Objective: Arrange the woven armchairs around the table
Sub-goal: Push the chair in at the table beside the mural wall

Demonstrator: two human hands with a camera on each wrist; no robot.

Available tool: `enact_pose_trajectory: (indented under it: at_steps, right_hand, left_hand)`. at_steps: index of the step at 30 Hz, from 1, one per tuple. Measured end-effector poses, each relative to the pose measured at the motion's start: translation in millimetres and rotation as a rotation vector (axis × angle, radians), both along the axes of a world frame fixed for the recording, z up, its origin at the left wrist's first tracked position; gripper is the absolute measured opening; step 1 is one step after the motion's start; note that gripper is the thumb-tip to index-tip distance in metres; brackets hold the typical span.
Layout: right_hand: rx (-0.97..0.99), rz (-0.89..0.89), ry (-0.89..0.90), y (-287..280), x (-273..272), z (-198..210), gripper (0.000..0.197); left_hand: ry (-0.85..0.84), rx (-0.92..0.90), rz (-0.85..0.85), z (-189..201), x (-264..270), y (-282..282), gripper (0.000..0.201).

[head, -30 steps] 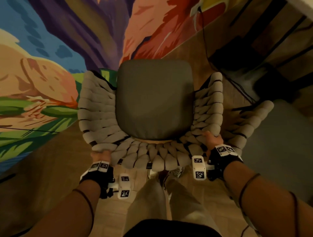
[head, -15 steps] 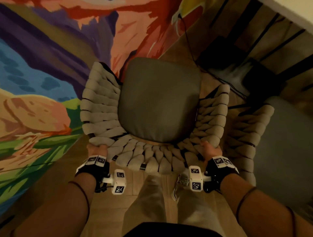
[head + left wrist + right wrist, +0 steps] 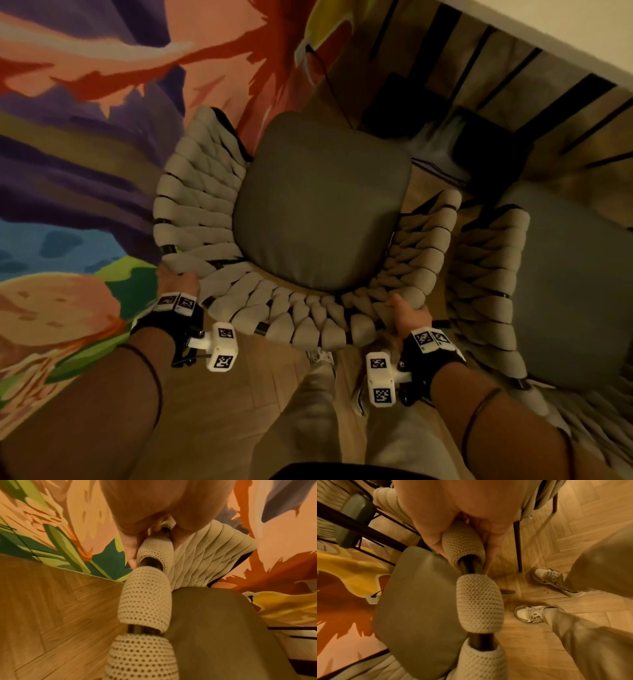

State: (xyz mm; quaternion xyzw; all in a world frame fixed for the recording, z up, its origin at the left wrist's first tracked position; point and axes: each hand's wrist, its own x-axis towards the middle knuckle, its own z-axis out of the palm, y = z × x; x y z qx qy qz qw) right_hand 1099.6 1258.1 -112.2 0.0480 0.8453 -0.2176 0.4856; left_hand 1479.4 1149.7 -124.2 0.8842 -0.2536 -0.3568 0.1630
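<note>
A woven armchair (image 3: 301,318) with cream padded bands and a grey seat cushion (image 3: 322,205) is seen from above, its back rim nearest me. My left hand (image 3: 178,282) grips the rim at its left rear corner. In the left wrist view that left hand (image 3: 137,545) curls round a mesh-covered band (image 3: 154,550) on the dark frame tube. My right hand (image 3: 406,313) grips the rim at the right rear, and the right wrist view shows the right hand (image 3: 462,543) wrapped round a padded band (image 3: 462,545). A second woven armchair (image 3: 486,281) stands close on the right.
A bright painted wall (image 3: 85,154) runs along the left and ahead. A dark slatted structure (image 3: 496,102) and a black cable (image 3: 329,85) lie beyond the chair. The floor is wood parquet (image 3: 239,394). My legs and sneakers (image 3: 529,614) stand just behind the chair.
The chair has turned clockwise in my view and swung with me, its front now pointing up and right. The painted wall has slid leftward. Both hands keep their hold on the back rim.
</note>
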Motion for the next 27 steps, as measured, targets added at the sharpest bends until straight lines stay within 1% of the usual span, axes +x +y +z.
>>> enact_pose_trajectory:
  at_steps: [1, 3, 5, 7, 8, 11, 12, 15, 17, 19, 20, 21, 22, 23, 25, 27]
  right_hand:
    - [0.003, -0.003, -0.012, -0.1, -2.1, -0.9, 0.082]
    - [0.012, -0.014, -0.041, -1.8, -5.0, 0.9, 0.083]
    - [0.011, -0.038, -0.066, -3.8, -5.6, 1.7, 0.082]
    - [-0.005, -0.067, -0.081, -6.0, -6.0, -1.4, 0.081]
    - [-0.013, -0.085, -0.093, -8.1, -5.3, -1.8, 0.079]
    - [-0.036, -0.129, -0.126, -14.1, -3.6, -3.1, 0.073]
    - [-0.039, -0.143, -0.14, -15.8, -3.2, -3.0, 0.072]
    - [-0.071, -0.192, -0.159, -16.0, -3.3, -3.3, 0.072]
    - [-0.11, -0.209, -0.109, -12.8, -5.9, -1.6, 0.076]
    - [-0.161, -0.227, -0.033, -10.9, -11.5, 2.0, 0.082]
    - [-0.177, -0.238, 0.009, -11.2, -15.0, 3.9, 0.084]
    - [-0.196, -0.244, 0.052, -12.9, -19.0, 5.9, 0.084]
    - [-0.217, -0.241, 0.089, -15.6, -23.4, 7.1, 0.081]
    - [-0.24, -0.228, 0.129, -19.1, -27.3, 7.9, 0.074]
    - [-0.261, -0.178, 0.181, -25.4, -33.4, 7.5, 0.06]
    - [-0.273, -0.146, 0.201, -28.5, -36.2, 4.8, 0.057]
  left_hand:
    - [-0.002, 0.002, -0.036, -2.0, -0.5, -8.8, 0.055]
    - [0.0, 0.04, -0.062, 7.9, -12.7, -29.5, 0.046]
    - [-0.043, 0.06, -0.098, 10.6, -18.9, -46.7, 0.046]
    - [-0.051, 0.072, -0.136, 16.7, -23.1, -62.2, 0.049]
    - [-0.056, 0.072, -0.149, 13.6, -22.9, -70.6, 0.048]
    - [-0.062, 0.04, -0.172, 13.5, -24.9, -91.1, 0.041]
    - [-0.063, 0.032, -0.184, 15.9, -26.0, -93.9, 0.041]
    - [-0.003, -0.06, -0.132, 20.0, -30.2, -86.3, 0.048]
    - [0.061, -0.121, -0.051, 20.3, -32.4, -71.9, 0.056]
    - [0.091, -0.125, 0.085, 11.1, -32.0, -59.0, 0.079]
    - [0.107, -0.118, 0.129, 5.7, -31.0, -51.4, 0.087]
    - [0.115, -0.098, 0.138, 5.6, -35.0, -44.7, 0.083]
    - [0.113, -0.082, 0.11, 6.9, -41.0, -39.5, 0.072]
    - [0.102, -0.079, 0.089, 8.5, -46.3, -34.5, 0.063]
    - [0.08, -0.07, 0.051, 11.4, -53.5, -28.3, 0.06]
    - [0.07, -0.042, 0.056, 2.9, -50.8, -31.1, 0.06]
